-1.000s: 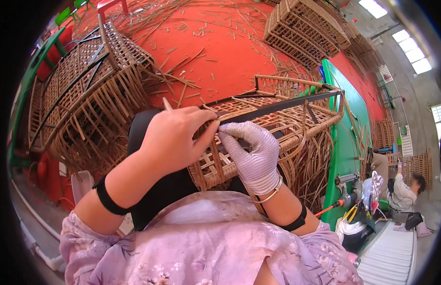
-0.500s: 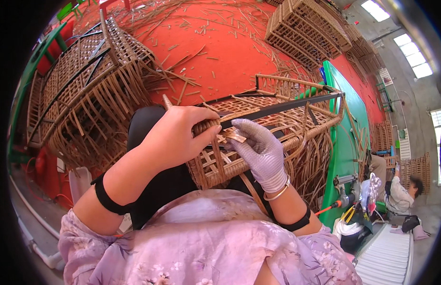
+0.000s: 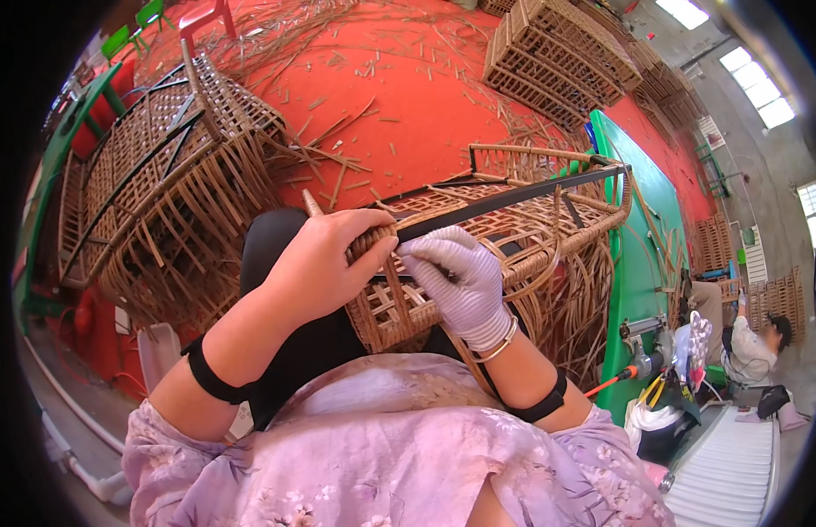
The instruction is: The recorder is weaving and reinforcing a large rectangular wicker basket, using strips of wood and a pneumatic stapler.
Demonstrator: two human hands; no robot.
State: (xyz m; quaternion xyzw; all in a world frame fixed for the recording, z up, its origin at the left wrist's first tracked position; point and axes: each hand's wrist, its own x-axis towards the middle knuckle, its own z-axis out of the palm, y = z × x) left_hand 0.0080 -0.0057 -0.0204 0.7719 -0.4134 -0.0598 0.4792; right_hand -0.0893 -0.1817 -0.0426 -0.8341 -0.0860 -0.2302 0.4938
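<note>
A half-woven brown wicker furniture piece (image 3: 573,239) rests across my lap, with a black metal bar (image 3: 513,200) along it and loose strips hanging from its right side. My bare left hand (image 3: 313,263) is closed around the strip-wrapped post (image 3: 370,241) at its near left corner. Right beside it, my right hand (image 3: 465,283), in a pale striped glove, pinches a flat wicker strip against the end of the bar. The gloved fingers hide most of that strip. A curved length of strip (image 3: 548,270) loops out past the right hand.
Another unfinished wicker piece (image 3: 175,202) with dangling strips stands at left. Strip offcuts lie over the red floor (image 3: 382,97). A green board (image 3: 641,255) stands at right, near a power tool (image 3: 641,364). A person (image 3: 749,351) works at far right. Woven crates (image 3: 562,61) sit behind.
My right hand has moved slightly left and turned, closing its fingers toward the wrapped post; the strip end seen before is now covered. My left hand keeps its hold.
</note>
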